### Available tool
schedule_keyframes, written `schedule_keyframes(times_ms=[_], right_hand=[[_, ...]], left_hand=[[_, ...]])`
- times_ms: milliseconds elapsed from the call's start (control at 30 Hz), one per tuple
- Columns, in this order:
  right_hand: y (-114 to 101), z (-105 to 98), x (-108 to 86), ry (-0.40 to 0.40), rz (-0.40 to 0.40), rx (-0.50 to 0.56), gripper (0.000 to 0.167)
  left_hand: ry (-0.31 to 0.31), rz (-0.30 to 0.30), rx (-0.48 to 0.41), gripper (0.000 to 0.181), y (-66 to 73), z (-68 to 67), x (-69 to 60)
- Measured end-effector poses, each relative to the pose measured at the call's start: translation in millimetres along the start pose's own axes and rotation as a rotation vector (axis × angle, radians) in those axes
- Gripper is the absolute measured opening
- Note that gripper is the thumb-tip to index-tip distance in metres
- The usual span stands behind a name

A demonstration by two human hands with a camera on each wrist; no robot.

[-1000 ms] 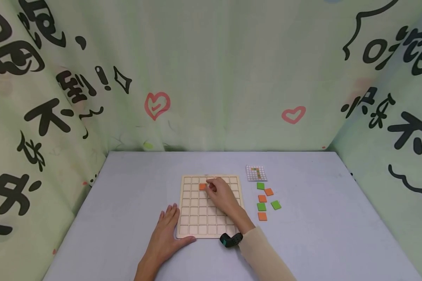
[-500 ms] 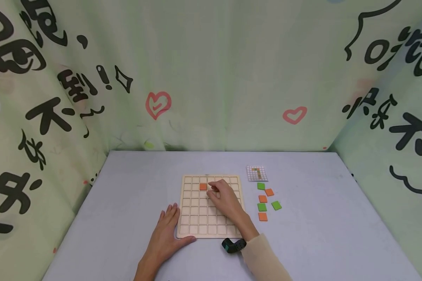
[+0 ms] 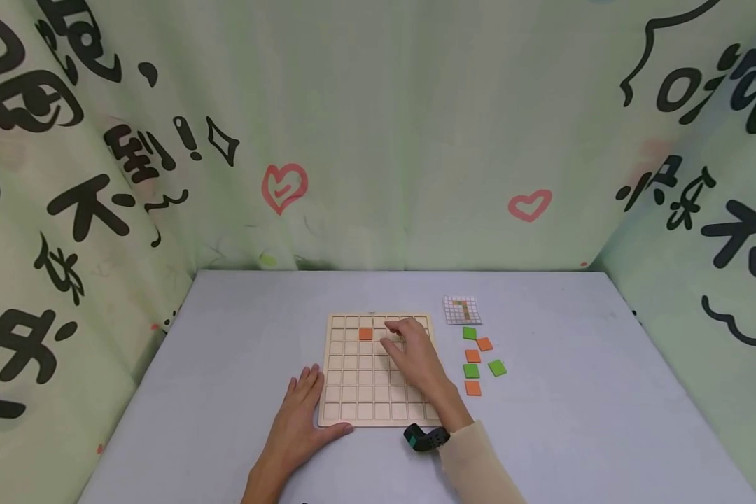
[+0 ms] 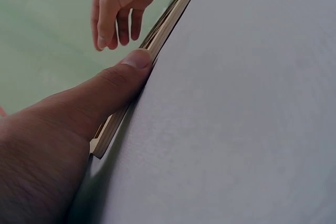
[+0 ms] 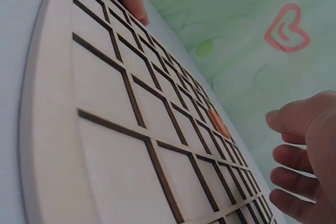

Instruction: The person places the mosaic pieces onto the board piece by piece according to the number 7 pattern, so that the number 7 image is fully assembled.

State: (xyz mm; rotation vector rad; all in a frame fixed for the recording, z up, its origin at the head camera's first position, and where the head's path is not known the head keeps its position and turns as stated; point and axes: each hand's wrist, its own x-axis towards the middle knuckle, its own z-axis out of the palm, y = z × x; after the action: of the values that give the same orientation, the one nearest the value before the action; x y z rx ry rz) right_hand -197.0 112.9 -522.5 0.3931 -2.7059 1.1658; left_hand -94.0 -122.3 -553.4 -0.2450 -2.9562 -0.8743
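Note:
A pale wooden grid board (image 3: 349, 378) lies on the table, one orange tile (image 3: 365, 334) set in a cell of its second row from the far edge. My left hand (image 3: 297, 413) rests at the board's near left corner, fingers along the left side and thumb at the front edge; in the left wrist view the thumb (image 4: 105, 87) touches that edge. Above the board, right of the orange tile, hovers my right hand (image 3: 416, 355), thumb and forefinger apart with nothing between them. The right wrist view shows its fingers (image 5: 294, 182) loosely bent.
Right of the board lie several loose tiles, among them a green tile (image 3: 497, 367) and an orange tile (image 3: 473, 388). Behind them is a small printed grid card (image 3: 461, 310). A black wristband (image 3: 425, 438) is on the right wrist. A curtain (image 3: 403, 140) surrounds the table.
My right hand has drawn back to the right from the orange tile, its thumb and forefinger spreading apart. The tile stays in its cell, and the left hand keeps its place.

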Motion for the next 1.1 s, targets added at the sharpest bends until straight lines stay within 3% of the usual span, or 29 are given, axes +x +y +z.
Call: schedule_keyframes(times_ms=[733, 1100], right_hand=[[20.9, -36.0, 6.7, 0.125, 0.045, 0.016, 0.037], [35.2, -46.2, 5.3, 0.128, 0.147, 0.016, 0.038]], left_hand=[[0.012, 0.014, -0.005, 0.111, -0.7, 1.1, -0.3], [0.017, 0.022, 0.005, 0.111, -1.6, 1.5, -1.6]])
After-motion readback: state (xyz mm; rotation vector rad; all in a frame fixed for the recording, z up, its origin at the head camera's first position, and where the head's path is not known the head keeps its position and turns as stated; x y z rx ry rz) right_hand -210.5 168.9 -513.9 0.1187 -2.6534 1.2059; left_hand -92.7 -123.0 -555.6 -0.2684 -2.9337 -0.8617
